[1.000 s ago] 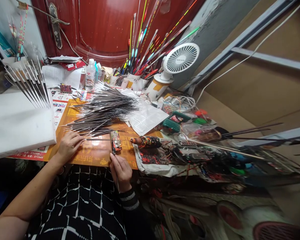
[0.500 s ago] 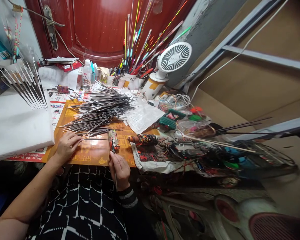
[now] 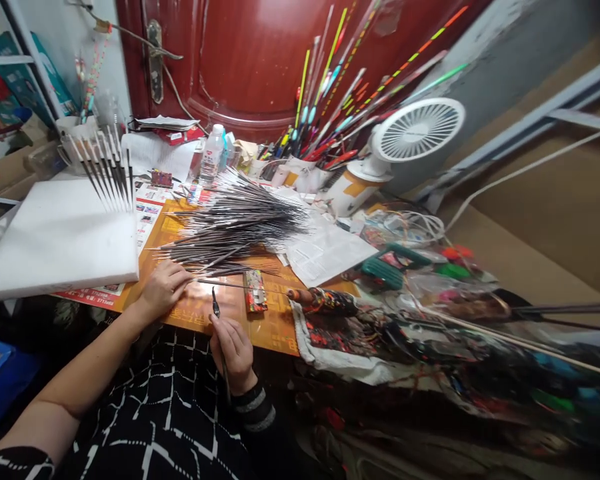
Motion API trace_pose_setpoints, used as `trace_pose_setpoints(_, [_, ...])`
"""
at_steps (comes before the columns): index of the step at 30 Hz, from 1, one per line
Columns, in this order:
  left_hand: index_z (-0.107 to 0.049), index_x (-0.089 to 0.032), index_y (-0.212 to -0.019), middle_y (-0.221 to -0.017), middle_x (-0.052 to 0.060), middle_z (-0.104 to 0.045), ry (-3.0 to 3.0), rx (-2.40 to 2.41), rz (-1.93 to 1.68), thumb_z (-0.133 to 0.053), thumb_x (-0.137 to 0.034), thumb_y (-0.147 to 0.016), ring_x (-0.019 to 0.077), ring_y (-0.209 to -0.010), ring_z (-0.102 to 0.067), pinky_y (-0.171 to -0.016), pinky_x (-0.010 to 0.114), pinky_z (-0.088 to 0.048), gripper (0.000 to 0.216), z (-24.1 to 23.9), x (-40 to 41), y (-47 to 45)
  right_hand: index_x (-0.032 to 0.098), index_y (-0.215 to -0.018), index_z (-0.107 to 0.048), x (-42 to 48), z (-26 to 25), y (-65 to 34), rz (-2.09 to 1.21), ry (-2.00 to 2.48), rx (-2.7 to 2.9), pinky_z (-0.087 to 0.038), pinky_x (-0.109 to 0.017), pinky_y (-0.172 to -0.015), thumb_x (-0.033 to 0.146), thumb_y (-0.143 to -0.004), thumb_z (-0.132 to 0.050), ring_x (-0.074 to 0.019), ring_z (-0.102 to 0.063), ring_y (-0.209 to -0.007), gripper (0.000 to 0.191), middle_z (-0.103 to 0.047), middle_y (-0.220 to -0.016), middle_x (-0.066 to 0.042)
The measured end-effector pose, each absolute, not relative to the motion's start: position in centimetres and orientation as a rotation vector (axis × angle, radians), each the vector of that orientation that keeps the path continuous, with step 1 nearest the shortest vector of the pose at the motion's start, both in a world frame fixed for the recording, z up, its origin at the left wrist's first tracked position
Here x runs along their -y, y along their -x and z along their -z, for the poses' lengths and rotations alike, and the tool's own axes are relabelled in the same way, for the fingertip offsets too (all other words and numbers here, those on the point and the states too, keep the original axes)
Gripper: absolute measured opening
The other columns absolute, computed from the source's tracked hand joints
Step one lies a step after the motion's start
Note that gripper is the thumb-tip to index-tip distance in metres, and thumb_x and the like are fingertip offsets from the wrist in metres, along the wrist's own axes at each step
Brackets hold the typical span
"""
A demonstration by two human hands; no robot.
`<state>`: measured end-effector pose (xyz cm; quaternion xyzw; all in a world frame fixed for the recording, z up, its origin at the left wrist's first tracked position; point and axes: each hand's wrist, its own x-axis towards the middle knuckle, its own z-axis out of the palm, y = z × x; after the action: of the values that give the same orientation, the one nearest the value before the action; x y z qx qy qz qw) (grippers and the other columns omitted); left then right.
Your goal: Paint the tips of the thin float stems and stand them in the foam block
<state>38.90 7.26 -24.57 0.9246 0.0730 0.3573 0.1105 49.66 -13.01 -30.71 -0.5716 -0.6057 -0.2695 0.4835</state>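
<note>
The right hand [image 3: 235,353] has its fingers [image 3: 220,333] closed around the handle of a thin brush [image 3: 215,308], pen-fashion, with the dark bristles pointing up and away from the wrist. Half a second ago those bristles were at the near end of the paint-smeared block [image 3: 255,291]. Now they are left of it and clear of it, hovering just short of the thin rod [image 3: 225,284] without touching it. Judging by that, picking up paint from the block is over and no stroke has yet landed on the rod.

The left hand [image 3: 164,288] has kept its place. Its fingertips are curled and appear pinched on the rod's left end, with the heel of the hand on the orange mat [image 3: 275,328]. The rod runs rightward from those fingertips, passing over the block, into a paint-crusted chuck [image 3: 323,301] that lies on a stained cloth [image 3: 340,343].

Beyond the left fingers a heap of grey rods [image 3: 235,223] fans out. Farther left is a white foam slab [image 3: 60,240] with finished rods [image 3: 107,170] stuck upright in it. Well beyond, against the door, stand a bottle [image 3: 213,155], cups of coloured floats [image 3: 330,93] and a small fan [image 3: 417,130].
</note>
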Motion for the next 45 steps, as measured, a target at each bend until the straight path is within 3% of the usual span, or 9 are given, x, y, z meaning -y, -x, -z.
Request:
trace_pose_setpoints(13, [-0.072,-0.019,-0.097,-0.091,0.006,-0.069,-2.697,-0.257,-0.950,-0.056,-0.020,-0.099,0.0194,-0.088,-0.058,-0.086,0.036,-0.048,0.017,24.9,-6.7,-38.7,0.011,-0.154,-0.042,11.6,31.6,-48.0,0.720,1.474,1.583,-0.060,-0.036,-0.093,0.008,-0.097,-0.056,-0.0231,-0.072,-0.106,0.059,-0.075,-0.113,-0.014])
trace_pose_setpoints(45, [-0.072,-0.017,-0.097,-0.091,0.007,-0.069,-2.688,-0.248,-0.965,-0.054,-0.022,-0.101,0.0201,-0.089,-0.058,-0.085,0.037,-0.048,0.018,24.7,-6.7,-38.6,0.012,-0.155,-0.041,11.7,31.5,-47.9,0.703,1.525,1.603,-0.060,-0.037,-0.092,0.009,-0.100,-0.051,-0.0237,-0.072,-0.106,0.056,-0.074,-0.115,-0.015])
